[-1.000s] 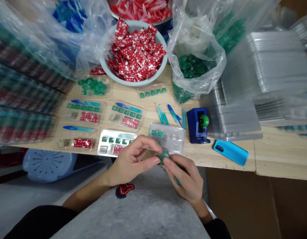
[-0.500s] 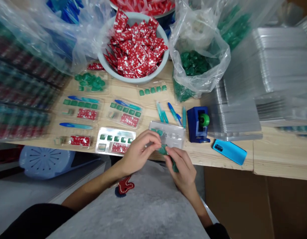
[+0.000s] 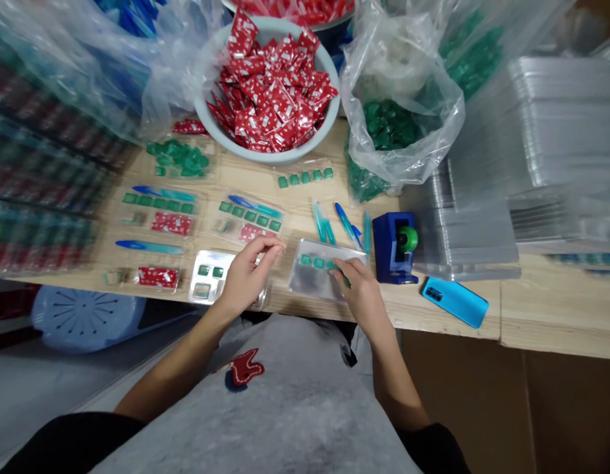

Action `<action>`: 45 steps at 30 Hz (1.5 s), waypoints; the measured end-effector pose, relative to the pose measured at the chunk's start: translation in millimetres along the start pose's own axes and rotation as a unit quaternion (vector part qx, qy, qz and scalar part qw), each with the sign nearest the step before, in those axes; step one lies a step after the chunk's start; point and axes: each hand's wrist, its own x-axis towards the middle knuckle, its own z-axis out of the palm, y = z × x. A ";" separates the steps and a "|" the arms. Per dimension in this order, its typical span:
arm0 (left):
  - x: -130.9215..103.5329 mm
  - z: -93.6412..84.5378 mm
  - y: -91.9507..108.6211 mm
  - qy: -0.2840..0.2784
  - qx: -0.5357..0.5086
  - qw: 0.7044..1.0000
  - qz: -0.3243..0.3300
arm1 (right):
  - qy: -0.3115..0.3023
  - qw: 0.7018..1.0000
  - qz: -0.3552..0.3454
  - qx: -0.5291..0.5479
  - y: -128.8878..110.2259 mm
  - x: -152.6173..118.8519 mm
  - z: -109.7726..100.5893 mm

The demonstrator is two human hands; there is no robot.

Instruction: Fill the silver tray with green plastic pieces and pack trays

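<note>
A clear plastic tray (image 3: pixel 309 283) lies at the front of the table with green square pieces (image 3: pixel 318 263) in a row along its upper part. My right hand (image 3: pixel 361 293) is over its right side, fingertips closed on a green piece at the row's right end; more green shows under the fingers. To the left, my left hand (image 3: pixel 248 276) is raised with thumb and fingers pinched together; whether anything is between them I cannot make out. Beneath it, a silvery tray (image 3: pixel 195 294) with green pieces is partly hidden.
Filled trays with pens and red packets (image 3: pixel 158 277) lie left. Behind are a bowl (image 3: pixel 270 158) of red packets and a plastic bag (image 3: pixel 391 131) of green pieces. A blue tape dispenser (image 3: pixel 384 247), stacked clear trays (image 3: pixel 466 230) and a blue phone (image 3: pixel 456 303) stand right.
My hands have come apart. The left moved left, over the silvery tray; the right went up onto the clear tray with a green piece. More green pieces now show in its row.
</note>
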 end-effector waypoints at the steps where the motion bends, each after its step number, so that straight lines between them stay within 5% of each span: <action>1: -1.6 1.8 -0.5 -0.010 0.001 1.000 0.001 | -0.010 1.000 0.010 0.004 0.0 2.6 2.1; 7: -6.2 9.4 3.3 -0.075 0.042 0.995 0.051 | -0.023 0.995 0.067 0.066 -1.6 10.6 -0.4; 11: -7.2 8.3 14.2 -0.087 0.073 0.984 0.139 | 0.014 0.979 0.113 0.167 -8.4 6.6 -9.8; 13: -9.4 9.4 21.7 -0.092 0.083 0.969 0.214 | 0.010 0.930 0.168 0.327 -15.9 3.3 -11.1; 17: -15.8 18.3 35.2 -0.118 0.132 0.926 0.334 | -0.031 0.762 0.261 0.592 -32.4 0.6 -7.7; 20: -18.9 25.5 40.5 -0.138 0.179 0.903 0.366 | -0.055 0.733 0.265 0.624 -41.2 -0.4 -7.5; 31: -17.5 15.6 46.3 -0.137 0.193 0.906 0.351 | -0.038 0.735 0.222 0.640 -57.2 -11.8 -17.3; 34: -18.6 14.1 51.2 -0.129 0.132 0.929 0.320 | -0.032 0.739 0.203 0.642 -61.0 -12.8 -16.9; 40: -21.2 12.2 60.9 -0.173 -0.082 0.973 0.129 | 0.047 0.803 0.153 0.574 -68.5 -16.8 -17.5; 45: -27.7 12.1 64.0 -0.173 -0.052 0.974 0.137 | 0.084 0.858 0.150 0.484 -76.1 -18.8 -22.3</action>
